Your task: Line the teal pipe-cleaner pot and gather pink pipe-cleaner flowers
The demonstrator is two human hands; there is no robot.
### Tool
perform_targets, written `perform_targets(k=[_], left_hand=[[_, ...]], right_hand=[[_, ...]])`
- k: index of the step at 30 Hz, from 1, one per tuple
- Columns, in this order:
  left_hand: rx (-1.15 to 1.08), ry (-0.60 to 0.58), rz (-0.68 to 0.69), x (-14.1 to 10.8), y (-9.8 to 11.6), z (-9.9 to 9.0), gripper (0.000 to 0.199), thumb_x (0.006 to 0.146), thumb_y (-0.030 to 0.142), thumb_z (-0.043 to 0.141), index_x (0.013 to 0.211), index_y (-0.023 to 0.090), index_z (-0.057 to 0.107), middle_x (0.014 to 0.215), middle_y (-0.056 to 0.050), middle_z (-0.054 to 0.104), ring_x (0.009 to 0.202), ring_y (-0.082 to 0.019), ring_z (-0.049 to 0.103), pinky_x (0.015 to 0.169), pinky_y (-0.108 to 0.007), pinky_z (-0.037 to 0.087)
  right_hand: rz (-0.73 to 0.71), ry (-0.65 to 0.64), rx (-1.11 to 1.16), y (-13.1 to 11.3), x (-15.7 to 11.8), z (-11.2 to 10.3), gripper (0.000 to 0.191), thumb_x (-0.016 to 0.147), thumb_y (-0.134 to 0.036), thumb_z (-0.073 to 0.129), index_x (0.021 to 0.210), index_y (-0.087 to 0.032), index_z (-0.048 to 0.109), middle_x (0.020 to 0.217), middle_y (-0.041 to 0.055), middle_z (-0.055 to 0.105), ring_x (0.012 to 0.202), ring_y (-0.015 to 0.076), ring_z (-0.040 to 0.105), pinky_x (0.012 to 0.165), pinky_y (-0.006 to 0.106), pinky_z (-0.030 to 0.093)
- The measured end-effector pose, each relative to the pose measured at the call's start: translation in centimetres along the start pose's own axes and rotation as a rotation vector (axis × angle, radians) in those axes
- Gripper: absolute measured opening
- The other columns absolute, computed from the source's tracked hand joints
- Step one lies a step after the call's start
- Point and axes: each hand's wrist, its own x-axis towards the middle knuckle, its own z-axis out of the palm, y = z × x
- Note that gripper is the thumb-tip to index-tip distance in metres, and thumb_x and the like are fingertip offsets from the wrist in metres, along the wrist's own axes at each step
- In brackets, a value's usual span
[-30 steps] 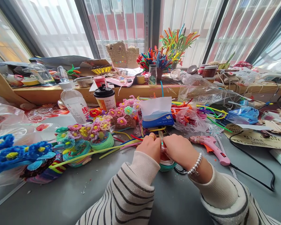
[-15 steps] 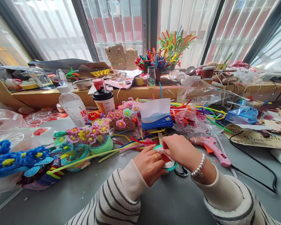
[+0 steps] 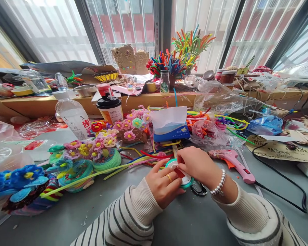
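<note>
Teal-edged, white-lined round piece with a red centre [image 3: 180, 173] lies between the hands over the grey tabletop [image 3: 190, 222]; the half-spread left hand [image 3: 164, 184] touches its side, grip unclear; the right hand [image 3: 198, 164] pinches closed at it, fingertip contents hidden.

"COATED" and "ABRASIVE" stand on the tan sheet [image 3: 284, 151] – large red characters on the bottle [image 3: 74, 116] – while print on the cup [image 3: 111, 114] and tissue pack [image 3: 170, 134] is too small.

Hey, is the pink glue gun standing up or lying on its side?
The glue gun lies on its side: its barrel, orange trigger and handle spread flat along the table.
</note>
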Motion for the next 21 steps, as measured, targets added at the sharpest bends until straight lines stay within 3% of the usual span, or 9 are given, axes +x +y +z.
perform_targets(k=[5, 9, 15, 21], left_hand=[[0.003, -0.016, 0.014, 0.0, 0.0, 0.0, 0.02, 0.078, 0.031, 0.041, 0.077, 0.019, 0.056, 0.068, 0.0, 0.063, 0.074, -0.012, 0.058, 0.092, -0.037, 0.032], [-0.022, -0.001, 0.02, 0.0, 0.0, 0.0, 0.019, 0.077, 0.031, 0.042, 0.076, 0.019, 0.056, 0.067, 0.0, 0.062, 0.071, -0.012, 0.057, 0.092, -0.036, 0.032], [-0.097, 0.081, -0.074, 0.0, -0.1, -0.9, 0.013, 0.073, 0.024, 0.047, 0.08, 0.018, 0.056, 0.074, -0.001, 0.064, 0.078, -0.014, 0.055, 0.087, -0.034, 0.037], [-0.097, 0.035, -0.028, 0.0, -0.5, -1.1, 0.009, 0.07, 0.022, 0.049, 0.072, 0.018, 0.056, 0.072, -0.001, 0.062, 0.075, -0.013, 0.054, 0.081, -0.031, 0.041]], right_hand=[[-0.006, -0.006, -0.015, -0.2, 0.0, -0.1, 0.009, 0.066, -0.018, 0.053, 0.067, -0.02, 0.061, 0.07, 0.0021, 0.063, 0.064, 0.0158, 0.057, 0.051, 0.023, 0.035], [-0.089, 0.034, -0.018, 0.3, 0.2, 0.2, 0.007, 0.068, -0.019, 0.053, 0.067, -0.02, 0.06, 0.073, 0.0019, 0.059, 0.067, 0.0141, 0.054, 0.055, 0.022, 0.036], [-0.268, 0.079, 0.028, 1.1, 0.2, 0.3, 0.004, 0.065, -0.024, 0.06, 0.066, -0.02, 0.062, 0.085, 0.0029, 0.053, 0.082, 0.0157, 0.047, 0.071, 0.025, 0.037], [-0.302, 0.084, 0.065, 1.1, 0.2, 0.6, 0.006, 0.067, -0.023, 0.058, 0.068, -0.019, 0.064, 0.101, 0.0058, 0.051, 0.095, 0.0179, 0.043, 0.081, 0.029, 0.036]])
